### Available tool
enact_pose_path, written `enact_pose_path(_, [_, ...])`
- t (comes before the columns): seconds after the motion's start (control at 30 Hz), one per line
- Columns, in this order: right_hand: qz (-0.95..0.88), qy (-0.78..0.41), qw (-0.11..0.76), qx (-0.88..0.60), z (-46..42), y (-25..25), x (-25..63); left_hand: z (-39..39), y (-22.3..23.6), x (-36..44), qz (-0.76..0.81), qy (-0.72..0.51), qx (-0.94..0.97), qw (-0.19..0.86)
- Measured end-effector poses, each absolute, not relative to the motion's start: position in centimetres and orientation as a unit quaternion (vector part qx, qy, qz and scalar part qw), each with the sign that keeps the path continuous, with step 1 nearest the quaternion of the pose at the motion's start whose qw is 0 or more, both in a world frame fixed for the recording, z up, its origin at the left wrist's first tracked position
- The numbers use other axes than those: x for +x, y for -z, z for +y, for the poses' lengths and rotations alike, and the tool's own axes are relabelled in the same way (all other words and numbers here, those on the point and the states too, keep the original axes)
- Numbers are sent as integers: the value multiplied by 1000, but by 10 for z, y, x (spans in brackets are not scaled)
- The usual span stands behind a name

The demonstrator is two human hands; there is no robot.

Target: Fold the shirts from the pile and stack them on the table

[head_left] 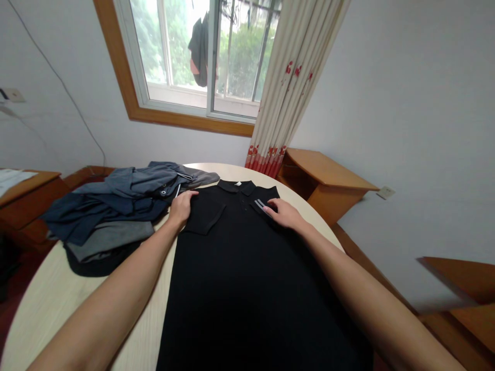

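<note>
A black polo shirt (240,278) lies flat on a round light-wood table (58,304), collar toward the window. Its sides look folded inward, and a grey-striped sleeve cuff shows near the collar. My left hand (181,205) rests on the shirt's left shoulder edge, fingers curled over the fabric. My right hand (282,212) presses flat on the right shoulder, just beside the striped cuff. Both forearms stretch across the shirt's sides.
A heap of dark blue and grey clothes (116,211) lies on the table's left. Behind are a window (201,56), a floral curtain (286,87) and an orange side cabinet (325,180). Wooden furniture (23,201) stands at the left and another wooden piece (464,293) at the right.
</note>
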State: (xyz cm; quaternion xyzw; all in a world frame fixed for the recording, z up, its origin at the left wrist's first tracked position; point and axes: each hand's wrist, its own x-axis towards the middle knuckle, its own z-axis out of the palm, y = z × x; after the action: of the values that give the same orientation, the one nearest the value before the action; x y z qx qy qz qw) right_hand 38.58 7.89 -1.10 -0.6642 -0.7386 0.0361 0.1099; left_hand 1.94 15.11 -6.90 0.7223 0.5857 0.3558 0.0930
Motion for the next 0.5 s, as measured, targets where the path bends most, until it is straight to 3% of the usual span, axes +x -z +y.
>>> enact_pose_path(0.23, [-700,-7,35,-713,112,47,401,144,61,34,588,-180,787,55])
enact_pose_path(0.5, [-657,-32,56,-751,140,60,428,146,61,38,594,-91,797,53])
